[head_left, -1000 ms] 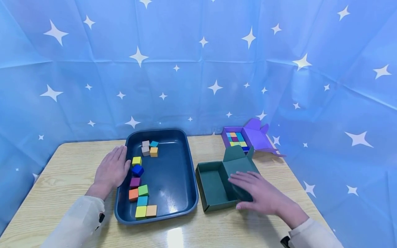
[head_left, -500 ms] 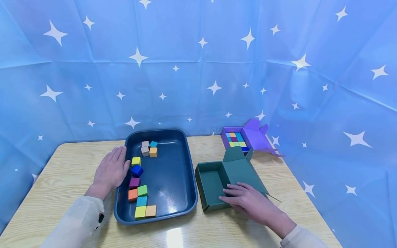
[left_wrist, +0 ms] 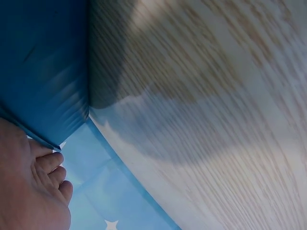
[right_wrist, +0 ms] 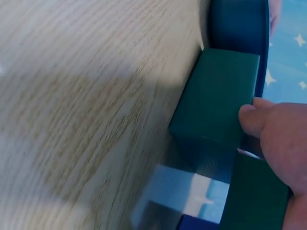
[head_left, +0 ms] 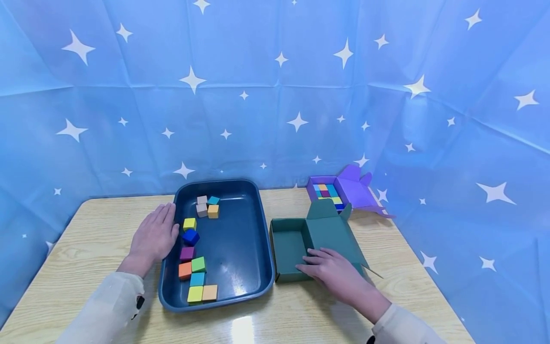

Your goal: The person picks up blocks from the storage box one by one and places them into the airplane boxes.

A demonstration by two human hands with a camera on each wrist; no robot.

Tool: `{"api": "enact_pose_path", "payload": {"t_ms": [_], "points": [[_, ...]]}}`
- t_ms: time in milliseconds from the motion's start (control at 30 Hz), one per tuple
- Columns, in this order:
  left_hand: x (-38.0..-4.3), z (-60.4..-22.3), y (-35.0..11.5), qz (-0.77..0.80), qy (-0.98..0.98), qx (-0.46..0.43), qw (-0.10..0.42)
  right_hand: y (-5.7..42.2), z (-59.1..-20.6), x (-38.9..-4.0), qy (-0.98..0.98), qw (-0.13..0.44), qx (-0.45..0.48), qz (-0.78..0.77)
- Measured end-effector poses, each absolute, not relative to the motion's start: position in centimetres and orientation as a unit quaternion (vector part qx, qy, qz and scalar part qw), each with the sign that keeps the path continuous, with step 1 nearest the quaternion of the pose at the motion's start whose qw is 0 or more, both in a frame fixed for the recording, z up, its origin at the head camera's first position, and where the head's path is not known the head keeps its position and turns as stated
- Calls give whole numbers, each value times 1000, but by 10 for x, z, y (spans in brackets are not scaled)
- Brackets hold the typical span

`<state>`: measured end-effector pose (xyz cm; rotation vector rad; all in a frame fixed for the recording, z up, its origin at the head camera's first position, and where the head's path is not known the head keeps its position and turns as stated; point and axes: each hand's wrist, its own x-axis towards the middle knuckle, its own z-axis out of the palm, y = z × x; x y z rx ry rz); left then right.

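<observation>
In the head view, my left hand [head_left: 152, 234] rests along the left rim of a dark blue tray [head_left: 240, 229]; the left wrist view shows the fingers at that rim. The tray holds several coloured cubes, among them a dark blue cube [head_left: 191, 237] and an orange cube [head_left: 185, 271]. My right hand [head_left: 337, 277] grips a dark green cardboard box [head_left: 293, 243] at its near right corner, with its fingers over the hinge side. In the right wrist view, the thumb [right_wrist: 252, 120] is at the top edge of the box's wall. The box's lid [head_left: 333, 234] lies folded out to the right.
A purple box [head_left: 315, 180] with its lid folded back stands behind the green box, filled with coloured cubes. Both boxes and the tray are on a wooden table [head_left: 103, 215]. A blue star-patterned cloth [head_left: 240, 119] hangs along the back and the sides.
My right hand has moved left from over the lid to the box's near edge. The green box has shifted slightly away and turned straighter beside the tray. The left hand has stayed.
</observation>
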<state>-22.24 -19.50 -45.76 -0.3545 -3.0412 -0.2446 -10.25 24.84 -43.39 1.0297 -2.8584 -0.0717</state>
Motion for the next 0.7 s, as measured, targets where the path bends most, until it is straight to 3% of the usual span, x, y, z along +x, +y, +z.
{"api": "enact_pose_path", "payload": {"t_ms": [700], "points": [[-217,-452,-240,-67,-989,-128,21,202,-432,-122,-924,70,369,-77]]}}
